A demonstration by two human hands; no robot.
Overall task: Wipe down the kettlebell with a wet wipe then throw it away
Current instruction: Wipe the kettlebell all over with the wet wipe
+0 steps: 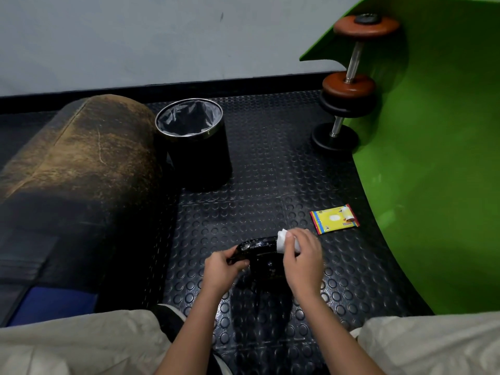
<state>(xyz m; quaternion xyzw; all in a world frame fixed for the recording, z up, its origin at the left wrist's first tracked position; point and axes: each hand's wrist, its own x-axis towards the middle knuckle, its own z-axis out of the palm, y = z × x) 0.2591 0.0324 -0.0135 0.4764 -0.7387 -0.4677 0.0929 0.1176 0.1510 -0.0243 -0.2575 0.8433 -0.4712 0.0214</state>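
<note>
A: Two hands on the work. Left hand (221,267) grips the near-left end of the glossy black kettlebell's (263,259) handle, fingers curled round it. Right hand (301,257) pinches a folded white wet wipe (282,240) and presses it on the far-right end of that handle. Kettlebell stands on the floor, between the knees in pale trousers (81,345).

B: Stage?

A: Judged mid-wipe. Handle shines as if damp; the body below is mostly hidden by the hands, so I cannot tell whether it is done.

B: Risks?

A: Three. A wet handle may slip in the left hand's grip, letting the bell tip or roll. The wipe is bunched small, so it could skip patches or drop from the pinch. The throw later could miss, since the bin is well apart from the bell.

B: Surface, then the room?

A: Black rubber floor (270,185) with raised round studs. Just beyond the right hand lies a flat yellow wipes packet (334,219), its label flap peeled back. A bright green mat (433,171) curves along the right. To the left, a worn brown-and-black padded roll (81,163). Farther on, the round black bin (194,142) with metal rim and grey liner, beside the roll. Farthest right, dumbbells with brown and black plates (349,85) lean on the mat. Grey wall (135,36) behind.
</note>
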